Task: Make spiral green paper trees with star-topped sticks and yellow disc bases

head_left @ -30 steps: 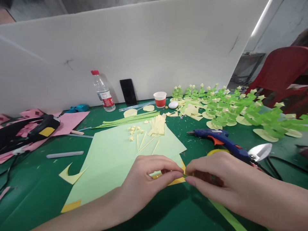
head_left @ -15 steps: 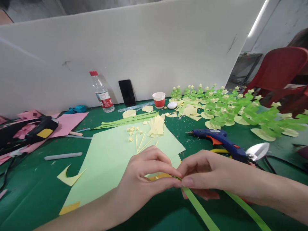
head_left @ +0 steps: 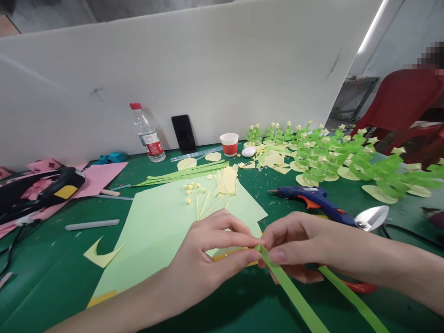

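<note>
My left hand [head_left: 211, 259] and my right hand [head_left: 298, 243] meet at the front middle of the green table, both pinched on the end of a green paper strip [head_left: 294, 296]. The strip runs down and to the right from my fingertips. A second length of green strip [head_left: 350, 298] trails below my right wrist. Under my hands lies a pale green paper sheet [head_left: 163, 226] with a yellow scrap at its near edge. A blue glue gun [head_left: 315, 199] rests just beyond my right hand.
Scissors [head_left: 373, 219] lie right of the glue gun. Several green paper trees [head_left: 347, 162] stand at the back right. A water bottle [head_left: 147, 134], phone [head_left: 183, 133] and red cup [head_left: 229, 143] line the white board. Yellow strips [head_left: 226, 180], sticks and pink paper [head_left: 100, 175] lie around.
My hands have drawn closer to me and the green strip now shows longer, sloping down from my fingertips. The folded end has shifted slightly upward between my fingers.
</note>
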Demonstrator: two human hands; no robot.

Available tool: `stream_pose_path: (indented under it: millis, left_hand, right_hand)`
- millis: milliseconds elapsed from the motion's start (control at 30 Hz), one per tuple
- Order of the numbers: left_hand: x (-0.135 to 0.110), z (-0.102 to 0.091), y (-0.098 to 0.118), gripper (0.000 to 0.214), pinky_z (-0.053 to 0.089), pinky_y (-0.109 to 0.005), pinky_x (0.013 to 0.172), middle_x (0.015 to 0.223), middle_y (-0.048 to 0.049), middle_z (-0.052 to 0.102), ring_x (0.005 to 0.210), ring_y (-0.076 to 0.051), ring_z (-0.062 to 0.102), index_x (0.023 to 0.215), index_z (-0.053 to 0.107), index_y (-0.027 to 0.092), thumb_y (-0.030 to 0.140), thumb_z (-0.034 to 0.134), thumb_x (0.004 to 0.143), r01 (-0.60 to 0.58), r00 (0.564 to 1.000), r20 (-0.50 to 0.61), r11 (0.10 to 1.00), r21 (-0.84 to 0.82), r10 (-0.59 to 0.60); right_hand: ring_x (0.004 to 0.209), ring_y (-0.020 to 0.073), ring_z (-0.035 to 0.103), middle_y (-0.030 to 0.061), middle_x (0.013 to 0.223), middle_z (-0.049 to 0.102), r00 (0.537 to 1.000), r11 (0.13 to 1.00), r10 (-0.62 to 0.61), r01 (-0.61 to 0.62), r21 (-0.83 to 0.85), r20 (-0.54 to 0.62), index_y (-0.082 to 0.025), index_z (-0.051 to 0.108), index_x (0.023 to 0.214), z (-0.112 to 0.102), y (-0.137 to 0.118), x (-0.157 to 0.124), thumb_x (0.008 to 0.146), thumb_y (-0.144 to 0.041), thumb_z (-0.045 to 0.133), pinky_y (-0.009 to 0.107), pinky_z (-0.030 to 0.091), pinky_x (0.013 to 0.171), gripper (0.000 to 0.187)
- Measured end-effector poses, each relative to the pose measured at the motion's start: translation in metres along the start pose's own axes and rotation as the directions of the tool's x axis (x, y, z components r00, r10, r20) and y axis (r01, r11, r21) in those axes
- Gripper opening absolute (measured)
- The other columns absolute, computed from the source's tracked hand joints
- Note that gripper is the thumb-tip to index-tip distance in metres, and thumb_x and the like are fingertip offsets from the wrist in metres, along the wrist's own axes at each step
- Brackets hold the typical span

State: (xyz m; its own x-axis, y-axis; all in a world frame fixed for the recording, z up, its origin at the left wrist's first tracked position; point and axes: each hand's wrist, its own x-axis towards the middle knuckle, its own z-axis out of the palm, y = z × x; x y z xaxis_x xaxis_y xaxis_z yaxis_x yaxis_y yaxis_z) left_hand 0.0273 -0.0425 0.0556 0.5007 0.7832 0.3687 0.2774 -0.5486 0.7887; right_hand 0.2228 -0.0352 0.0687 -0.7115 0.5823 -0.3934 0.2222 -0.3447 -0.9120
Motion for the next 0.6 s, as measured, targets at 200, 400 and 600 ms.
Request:
stream_pose_path:
  millis: [200, 400, 600]
  left_hand:
    - [-0.0002, 0.0031, 0.0026, 0.014, 0.044, -0.021, 0.057, 0.063, -0.0022, 0.063, 0.060, -0.010, 0.053, 0.069, 0.073, 0.018, 0.011, 0.061, 0.072, -0.035, 0.999, -0.018, 0.999, 0.010, 0.035]
    - [0.0016, 0.0043, 0.0023, 0.017, 0.045, -0.023, 0.056, 0.062, -0.0024, 0.063, 0.058, -0.011, 0.053, 0.064, 0.072, 0.019, 0.010, 0.060, 0.071, -0.067, 0.997, -0.038, 0.997, 0.035, 0.068]
    - [0.0015, 0.0027, 0.0009, 0.016, 0.044, -0.022, 0.057, 0.061, -0.0017, 0.062, 0.058, -0.010, 0.052, 0.066, 0.072, 0.016, 0.008, 0.060, 0.072, -0.087, 0.996, -0.026, 0.996, 0.033, 0.088]
  right_hand:
    - [0.053, 0.0031, 0.039, -0.0032, 0.062, 0.045, 1.000, 1.000, 0.005, -0.005, -0.021, 0.008, -0.012, 0.059, 0.079, 0.0026, -0.0022, 0.0009, 0.077, -0.039, 0.059, 0.013, 0.029, 0.046, 0.027]
    - [0.054, 0.0036, 0.039, -0.0022, 0.064, 0.046, 1.000, 0.998, -0.002, 0.001, -0.056, -0.003, -0.012, 0.059, 0.081, 0.0039, -0.0035, 0.0014, 0.077, -0.040, 0.059, 0.014, 0.030, 0.047, 0.029]
    - [0.053, 0.0032, 0.040, -0.0029, 0.062, 0.044, 1.000, 0.999, 0.011, -0.011, -0.031, 0.003, -0.011, 0.059, 0.079, 0.0036, -0.0033, 0.0025, 0.074, -0.043, 0.062, 0.014, 0.031, 0.046, 0.033]
